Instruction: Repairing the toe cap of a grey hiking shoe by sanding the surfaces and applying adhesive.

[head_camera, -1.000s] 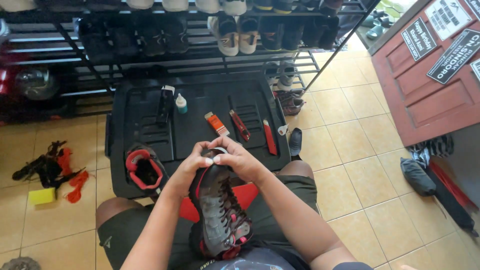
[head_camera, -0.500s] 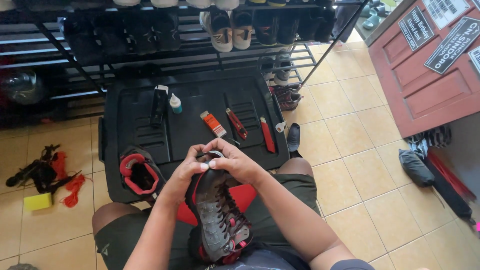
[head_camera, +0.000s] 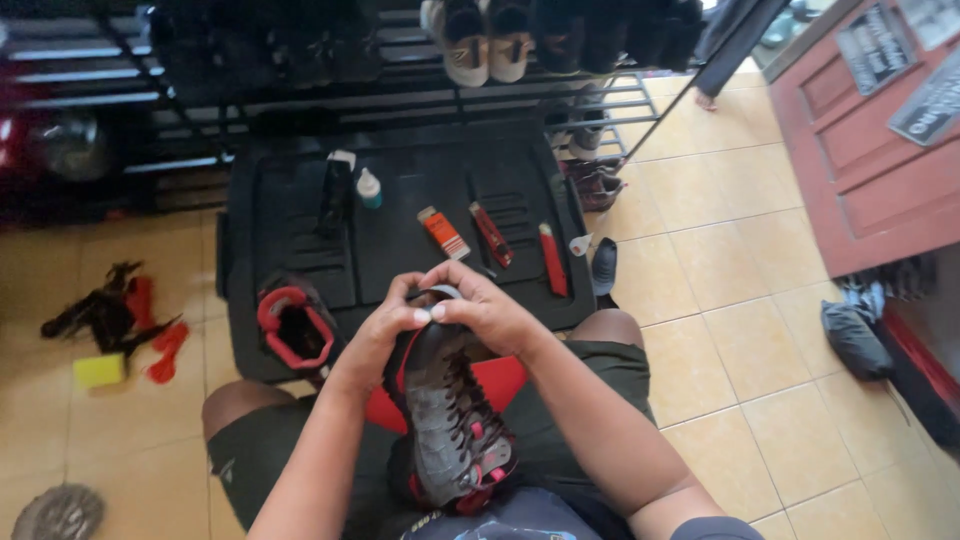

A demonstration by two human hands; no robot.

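— Grey fabric and red trim mark the shoe (head_camera: pixel 450 420) we hold upright on our lap, toe pointing away from us. Status of the hands?

— Our left hand (head_camera: pixel 385 330) and right hand (head_camera: pixel 480 312) are both closed over the toe end, fingers curled and thumbs pressed onto it. We judge the step in hand to be pressing or working the toe area; the next move likely calls for a firm, even squeeze while the shoe is kept steady against the thighs.

— Items beyond the shoe?

— A black mat (head_camera: pixel 400 215) lies on the floor past the shoe, carrying a small bottle (head_camera: pixel 369 188), an orange box (head_camera: pixel 443 232) and two red tools (head_camera: pixel 520 245). A second shoe (head_camera: pixel 295 325) with a red collar stands left of the held shoe.

— Limits of view?

— The toe itself is covered by our fingers, so we cannot tell what is under them. The shoe's heel is hidden in our lap.
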